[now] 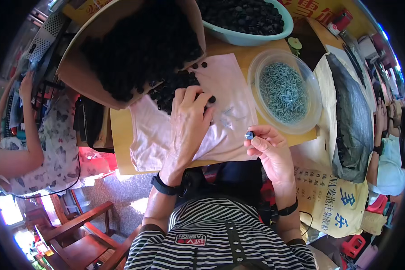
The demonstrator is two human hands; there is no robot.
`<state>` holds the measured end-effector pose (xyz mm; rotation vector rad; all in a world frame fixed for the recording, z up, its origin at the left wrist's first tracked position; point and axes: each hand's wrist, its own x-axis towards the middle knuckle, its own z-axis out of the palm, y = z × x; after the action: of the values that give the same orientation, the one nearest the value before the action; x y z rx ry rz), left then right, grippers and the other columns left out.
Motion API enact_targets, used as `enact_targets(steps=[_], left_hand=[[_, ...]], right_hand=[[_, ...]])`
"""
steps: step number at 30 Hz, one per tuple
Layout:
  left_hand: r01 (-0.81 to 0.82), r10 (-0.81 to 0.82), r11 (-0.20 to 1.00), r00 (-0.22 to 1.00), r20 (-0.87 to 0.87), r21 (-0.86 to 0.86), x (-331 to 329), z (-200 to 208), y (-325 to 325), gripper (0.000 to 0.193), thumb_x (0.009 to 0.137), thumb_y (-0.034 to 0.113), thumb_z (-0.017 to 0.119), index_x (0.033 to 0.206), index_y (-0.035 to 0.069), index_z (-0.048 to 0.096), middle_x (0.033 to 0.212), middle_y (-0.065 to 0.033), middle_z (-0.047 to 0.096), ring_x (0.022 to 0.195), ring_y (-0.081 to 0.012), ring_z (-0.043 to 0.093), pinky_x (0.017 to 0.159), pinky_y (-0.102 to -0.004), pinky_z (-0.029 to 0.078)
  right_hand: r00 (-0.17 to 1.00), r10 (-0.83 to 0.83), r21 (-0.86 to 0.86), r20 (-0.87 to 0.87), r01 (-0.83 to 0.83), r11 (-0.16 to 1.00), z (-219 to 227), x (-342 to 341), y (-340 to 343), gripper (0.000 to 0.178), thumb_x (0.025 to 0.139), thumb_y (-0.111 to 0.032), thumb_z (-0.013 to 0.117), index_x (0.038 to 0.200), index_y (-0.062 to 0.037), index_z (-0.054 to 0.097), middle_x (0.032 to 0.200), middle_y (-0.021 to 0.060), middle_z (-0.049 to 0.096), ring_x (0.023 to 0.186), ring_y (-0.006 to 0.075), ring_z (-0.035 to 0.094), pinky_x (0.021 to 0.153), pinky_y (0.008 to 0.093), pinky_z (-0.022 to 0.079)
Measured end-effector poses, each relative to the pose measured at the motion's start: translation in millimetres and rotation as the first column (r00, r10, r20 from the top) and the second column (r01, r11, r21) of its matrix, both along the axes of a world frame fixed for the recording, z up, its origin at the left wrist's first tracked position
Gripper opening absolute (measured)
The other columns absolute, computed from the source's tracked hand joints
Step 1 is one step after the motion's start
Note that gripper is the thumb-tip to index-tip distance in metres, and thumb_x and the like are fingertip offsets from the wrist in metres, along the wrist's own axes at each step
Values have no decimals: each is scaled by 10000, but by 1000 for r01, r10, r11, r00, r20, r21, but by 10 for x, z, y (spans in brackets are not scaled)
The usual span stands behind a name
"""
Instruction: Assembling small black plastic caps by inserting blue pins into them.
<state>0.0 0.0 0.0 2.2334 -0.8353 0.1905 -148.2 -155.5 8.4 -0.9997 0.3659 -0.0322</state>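
Note:
My right hand pinches a small black knob between thumb and fingertips above the near edge of the cloth. A bright metal-looking bit shows at the knob's left side. My left hand reaches onto a loose heap of black knobs, its fingers bent downward. One round black knob sits at the tips of its thumb and index finger. The heap lies on a pale pink cloth, at the mouth of a tilted carton full of such knobs. Several thin screws lie right of my left hand.
A clear round tub of small grey screws stands on the right. At the back is a pale green basin of black pieces. Farther right lies a dark plastic bag. Other people sit at both sides; a wooden chair is lower left.

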Motion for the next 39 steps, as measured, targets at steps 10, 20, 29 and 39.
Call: enact_targets(steps=[10,20,29,39], left_hand=[[-72,62,995,987,150,68,85,-81,-125,235,666,53,708,897,40,662,1007,-91,561,971,-295,489,827,-374,412],[-76,-492,681,690,-531,-729,-353,136,12,253,802,-71,646,1042,-44,571,958,-52,605,827,-108,597,772,-256,506],[-178,-683,480,538,-493,-859,-550,104,129,295,823,-98,619,1100,-28,548,1021,-105,619,945,-175,631,880,-324,529],[-181,-683,435,573,-454,-882,-595,75,239,248,839,-86,615,1075,-30,562,1052,-126,621,961,-203,643,893,-343,523]], right_hand=[[996,-84,119,44,78,990,83,70,-59,257,867,-54,640,1111,14,604,954,101,665,852,145,660,755,250,542],[988,-89,81,124,79,994,173,24,-7,238,847,-59,668,1071,-2,611,926,95,673,830,141,657,729,262,546],[979,-88,-119,182,111,987,382,15,194,245,850,-50,668,1077,16,600,890,72,652,778,114,636,710,241,543],[972,-106,-166,210,142,976,383,1,274,235,854,-47,662,1070,25,605,889,83,657,780,126,643,698,245,544]])
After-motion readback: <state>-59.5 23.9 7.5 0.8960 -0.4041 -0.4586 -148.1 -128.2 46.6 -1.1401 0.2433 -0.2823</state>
